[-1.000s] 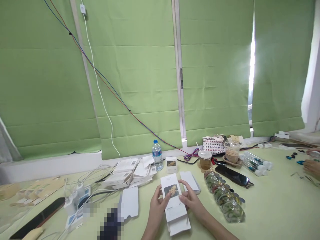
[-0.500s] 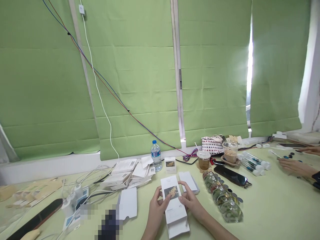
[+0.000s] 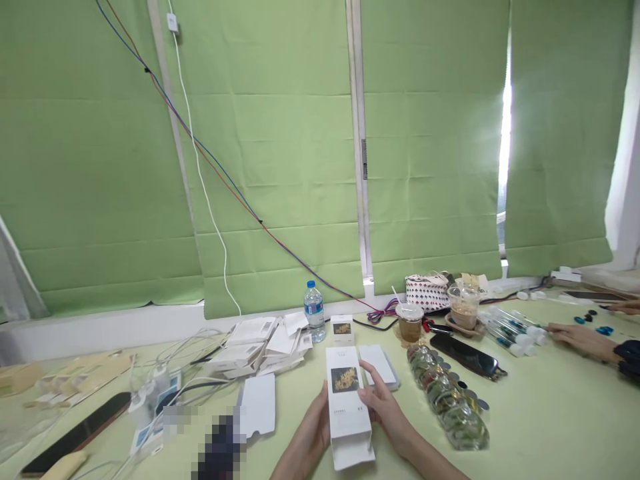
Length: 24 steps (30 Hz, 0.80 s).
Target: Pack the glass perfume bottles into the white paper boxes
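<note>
A white carton (image 3: 349,420) with a picture of yellow pieces on its front lies between my two hands at the bottom centre, its near end flap open. My left hand (image 3: 316,421) holds the carton's left edge. On the right edge, my right hand (image 3: 384,404) grips it, with fingertips near the picture. Behind the carton a smaller white box (image 3: 342,329) with a similar picture stands upright. Flat white cartons (image 3: 381,366) lie just beyond my right hand. Another flattened white carton (image 3: 257,405) rests to the left.
Left of centre are piled white cartons (image 3: 245,343), a power strip (image 3: 145,417) with cables and a dark phone (image 3: 80,433). A water bottle (image 3: 315,313), drink cups (image 3: 409,323), packed jars (image 3: 445,400) and clear tubes (image 3: 515,330) stand farther back and right. Another person's hand (image 3: 583,339) is at right.
My left hand has slid from the carton's front to its left side, its thumb off the picture. The other person's hand no longer holds a tube and is nearer the clear tubes.
</note>
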### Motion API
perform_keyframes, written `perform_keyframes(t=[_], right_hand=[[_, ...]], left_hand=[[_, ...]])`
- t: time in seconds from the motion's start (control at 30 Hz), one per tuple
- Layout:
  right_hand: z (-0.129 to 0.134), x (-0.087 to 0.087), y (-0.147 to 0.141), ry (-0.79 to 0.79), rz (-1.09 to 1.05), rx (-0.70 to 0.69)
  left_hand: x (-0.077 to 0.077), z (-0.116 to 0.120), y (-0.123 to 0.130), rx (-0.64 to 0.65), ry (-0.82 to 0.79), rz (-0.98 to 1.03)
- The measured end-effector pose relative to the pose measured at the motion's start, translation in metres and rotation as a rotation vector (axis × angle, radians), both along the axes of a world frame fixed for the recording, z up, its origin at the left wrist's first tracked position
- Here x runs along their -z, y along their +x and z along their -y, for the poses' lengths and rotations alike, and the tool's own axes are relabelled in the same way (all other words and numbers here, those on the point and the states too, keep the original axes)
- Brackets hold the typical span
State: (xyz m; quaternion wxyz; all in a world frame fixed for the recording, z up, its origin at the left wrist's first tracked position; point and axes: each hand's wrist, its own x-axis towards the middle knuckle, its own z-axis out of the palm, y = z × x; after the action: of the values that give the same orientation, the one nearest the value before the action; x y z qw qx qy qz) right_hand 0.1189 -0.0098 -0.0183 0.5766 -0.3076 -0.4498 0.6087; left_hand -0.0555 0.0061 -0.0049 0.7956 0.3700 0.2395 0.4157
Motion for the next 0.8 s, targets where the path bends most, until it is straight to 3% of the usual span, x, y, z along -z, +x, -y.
perform_keyframes(t=[0.13, 0.37, 0.53, 0.8], right_hand=[[-0.004, 0.004, 0.003, -0.017, -0.024, -0.063], [0.0, 0.001, -0.001, 0.008, -0.046, -0.095], [-0.003, 0.004, -0.003, 0.053, -0.047, -0.022], [-0.01, 0.013, -0.003, 0.159, 0.04, 0.039]], left_hand=[[0.008, -0.003, 0.0, 0.113, -0.013, 0.063], [0.0, 0.004, 0.001, 0.109, -0.06, 0.088], [-0.001, 0.011, 0.004, 0.142, -0.126, 0.19], [0.002, 0.008, 0.005, 0.159, -0.23, 0.104]])
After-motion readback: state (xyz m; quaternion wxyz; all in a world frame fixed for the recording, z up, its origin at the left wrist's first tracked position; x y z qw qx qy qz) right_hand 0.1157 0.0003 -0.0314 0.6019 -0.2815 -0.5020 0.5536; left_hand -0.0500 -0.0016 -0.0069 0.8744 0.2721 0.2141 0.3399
